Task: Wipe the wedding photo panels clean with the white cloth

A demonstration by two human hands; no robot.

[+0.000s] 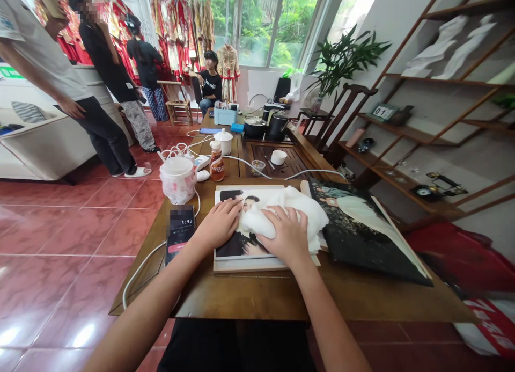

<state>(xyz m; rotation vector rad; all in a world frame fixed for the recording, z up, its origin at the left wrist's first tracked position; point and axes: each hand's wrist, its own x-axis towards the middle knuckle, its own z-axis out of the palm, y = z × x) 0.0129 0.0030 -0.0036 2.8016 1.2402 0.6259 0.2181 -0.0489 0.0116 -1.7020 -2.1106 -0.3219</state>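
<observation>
White wadding [295,211], though it could be crumpled tissue as the view is too soft to be sure, lies bunched on a glossy wedding photo print [257,196] at lower centre of the frame. Both hands are open and grip nothing: the left hand [219,225] lies palm down on the print's left side, while the right hand [286,236] presses on the wadding with its fingers spread. Any grit caught in the wadding could scratch the gloss under that pressure, and a hard push could crease the print or slide it on the pale board [265,265] beneath it, which sits on a wooden table [249,298].

Just right of the print, a dark photo panel [362,243] lies tilted and could slip against the right hand if nudged. Left of the left wrist, a phone [179,230] trails a white cable [140,270] that a moving forearm could snag. Farther up the table stand a bagged cup [178,180] and a sauce bottle [216,165]; if knocked over, either could spill towards the print. Beyond them are a black kettle [277,126] and a seated person [210,85], with red garments [173,34] hanging at upper centre.
</observation>
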